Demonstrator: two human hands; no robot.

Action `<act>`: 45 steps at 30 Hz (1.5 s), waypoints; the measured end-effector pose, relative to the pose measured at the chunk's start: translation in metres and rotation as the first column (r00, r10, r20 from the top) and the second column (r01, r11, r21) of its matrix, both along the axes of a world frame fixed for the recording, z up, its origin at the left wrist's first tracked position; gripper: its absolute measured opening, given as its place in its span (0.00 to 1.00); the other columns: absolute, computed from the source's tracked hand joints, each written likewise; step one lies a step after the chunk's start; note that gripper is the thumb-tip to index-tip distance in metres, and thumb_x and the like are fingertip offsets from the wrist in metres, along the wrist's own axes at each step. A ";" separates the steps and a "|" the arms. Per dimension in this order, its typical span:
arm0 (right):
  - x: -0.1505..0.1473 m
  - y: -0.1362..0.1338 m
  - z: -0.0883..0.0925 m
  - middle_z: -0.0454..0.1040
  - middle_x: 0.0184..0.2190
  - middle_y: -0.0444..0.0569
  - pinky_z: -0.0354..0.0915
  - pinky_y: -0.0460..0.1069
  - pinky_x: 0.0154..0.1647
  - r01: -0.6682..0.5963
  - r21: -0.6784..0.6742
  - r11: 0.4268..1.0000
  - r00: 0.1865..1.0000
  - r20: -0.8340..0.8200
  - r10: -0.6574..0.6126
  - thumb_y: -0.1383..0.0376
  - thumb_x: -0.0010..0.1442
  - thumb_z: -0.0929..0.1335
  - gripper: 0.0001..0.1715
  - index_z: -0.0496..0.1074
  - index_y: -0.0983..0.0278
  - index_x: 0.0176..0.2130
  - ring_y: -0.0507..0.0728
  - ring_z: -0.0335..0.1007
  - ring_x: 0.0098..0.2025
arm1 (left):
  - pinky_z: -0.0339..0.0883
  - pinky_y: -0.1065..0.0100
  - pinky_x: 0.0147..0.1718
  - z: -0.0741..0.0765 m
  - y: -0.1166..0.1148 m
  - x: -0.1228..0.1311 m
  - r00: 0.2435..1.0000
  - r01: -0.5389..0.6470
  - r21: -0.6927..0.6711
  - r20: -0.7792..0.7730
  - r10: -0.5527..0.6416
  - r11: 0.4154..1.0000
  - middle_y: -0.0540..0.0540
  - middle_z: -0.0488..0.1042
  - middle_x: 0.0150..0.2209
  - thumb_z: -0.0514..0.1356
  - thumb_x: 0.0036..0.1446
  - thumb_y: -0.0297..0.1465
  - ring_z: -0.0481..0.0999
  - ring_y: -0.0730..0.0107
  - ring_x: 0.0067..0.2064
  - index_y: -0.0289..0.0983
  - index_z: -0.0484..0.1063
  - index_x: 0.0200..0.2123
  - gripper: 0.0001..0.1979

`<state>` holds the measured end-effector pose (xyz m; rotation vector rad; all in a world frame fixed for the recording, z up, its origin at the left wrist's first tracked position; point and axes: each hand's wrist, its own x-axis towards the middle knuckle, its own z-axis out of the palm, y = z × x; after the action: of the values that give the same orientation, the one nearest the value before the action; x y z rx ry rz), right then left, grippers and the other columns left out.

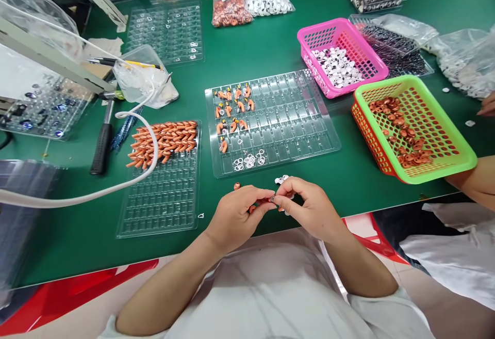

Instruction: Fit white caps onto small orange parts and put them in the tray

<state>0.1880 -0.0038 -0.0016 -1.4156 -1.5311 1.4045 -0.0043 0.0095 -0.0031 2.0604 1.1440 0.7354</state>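
Note:
My left hand (236, 216) and my right hand (309, 209) meet at the table's front edge, fingertips pinched together. Between them shows a small, dark-looking part (273, 199), mostly covered by the fingers, too small to name. White discs with dark centres (281, 179) lie just behind and under my right hand. An orange-brown piece (236, 186) rests on the table behind my left hand. Beyond them is a clear tray (294, 122) with orange curved pieces (240, 106) in its left pockets and small white rings (249, 160) along its front.
Left lies another clear tray (158, 199) with stacked orange pieces, then a hammer (102, 145) and a white cable (154, 148). Right stand a pink basket (305, 55) of white discs and a green basket (456, 143) of brown pieces. A co-worker's arm (477, 181) is at the far right.

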 end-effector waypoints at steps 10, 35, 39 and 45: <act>0.000 0.000 0.006 0.72 0.29 0.43 0.61 0.48 0.34 -0.042 0.072 0.997 0.998 0.042 0.039 0.66 0.63 0.68 0.08 0.70 0.60 0.31 0.53 0.66 0.33 | 0.70 0.72 0.32 0.003 0.000 -0.004 0.997 0.024 -0.109 0.082 -0.015 0.994 0.50 0.83 0.31 0.63 0.60 0.29 0.79 0.72 0.29 0.40 0.78 0.39 0.04; -0.005 -0.003 0.000 0.76 0.37 0.45 0.65 0.54 0.47 -0.058 0.325 0.944 0.998 0.026 0.052 0.70 0.65 0.66 0.09 0.72 0.56 0.42 0.56 0.71 0.40 | 0.79 0.65 0.39 0.009 -0.004 -0.001 0.877 -0.030 -0.636 0.353 0.325 0.771 0.43 0.82 0.35 0.64 0.56 0.30 0.83 0.64 0.36 0.33 0.78 0.38 0.07; -0.006 -0.003 0.000 0.74 0.35 0.45 0.66 0.51 0.40 -0.070 0.294 0.953 0.997 0.054 0.057 0.71 0.63 0.66 0.09 0.72 0.57 0.42 0.54 0.69 0.36 | 0.79 0.66 0.36 0.007 -0.003 0.002 0.883 -0.059 -0.657 0.316 0.346 0.751 0.44 0.81 0.32 0.63 0.55 0.29 0.82 0.66 0.34 0.33 0.76 0.35 0.06; -0.007 -0.003 0.000 0.76 0.34 0.44 0.66 0.48 0.36 -0.054 0.260 0.964 0.997 0.064 0.039 0.71 0.62 0.67 0.08 0.72 0.59 0.40 0.53 0.70 0.34 | 0.75 0.72 0.27 0.007 -0.002 0.005 0.935 -0.149 -0.562 0.187 0.300 0.814 0.47 0.79 0.28 0.62 0.53 0.28 0.80 0.70 0.28 0.34 0.74 0.33 0.04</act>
<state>0.1807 -0.0072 -0.0012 -1.2758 -1.7265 1.1454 0.0007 0.0076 0.0040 1.3207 1.2756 0.6788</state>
